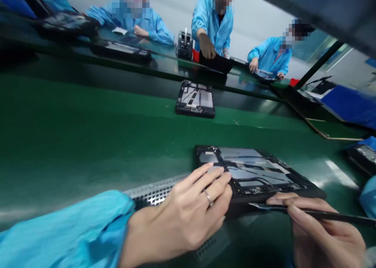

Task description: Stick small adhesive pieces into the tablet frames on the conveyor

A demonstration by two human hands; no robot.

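An opened tablet, with silvery panels and dark cables showing in its black casing, lies on the green bench in front of me. My left hand is on its left end, fingers over the top edge and thumb low at the front side. A pair of dark tweezers is pinched in my right hand, just before the tablet's front edge. The pointed tip points left, beside the casing. Beneath my left hand and wrist lies a perforated metal strip, partly hidden.
Another opened tablet lies farther back on the green bench. Across from me, several co-workers in blue smocks handle devices; one grips a dark panel. A black machine stands there. Blue material is at right.
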